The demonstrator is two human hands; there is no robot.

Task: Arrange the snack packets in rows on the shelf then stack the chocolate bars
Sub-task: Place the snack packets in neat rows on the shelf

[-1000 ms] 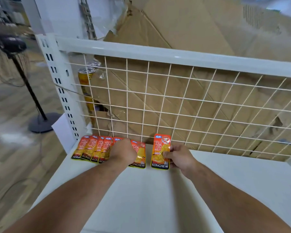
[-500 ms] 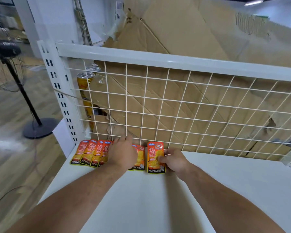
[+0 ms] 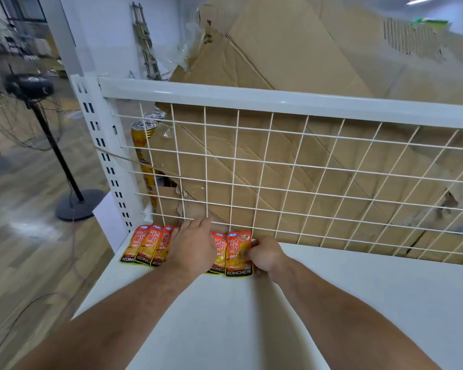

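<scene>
Packet (image 3: 238, 253) slid flush against the row (image 3: 145, 248) — right hand (image 3: 267, 256) pinching it, left hand (image 3: 194, 247) flat.

Both of your arms show bare: your left forearm (image 3: 134, 303) and right forearm (image 3: 332, 295) are uncovered from the picture's bottom edge to the wrists. Your left hand (image 3: 191, 249) and right hand (image 3: 265, 256) are bare as well. Fine hair seems to run along the forearms, though the view is soft.

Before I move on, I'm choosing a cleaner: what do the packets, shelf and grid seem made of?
Packets: glossy printed plastic film, by the sheen.
Shelf: smooth matte white, probably painted metal.
Grid: thin white-coated wire, likely steel.
</scene>
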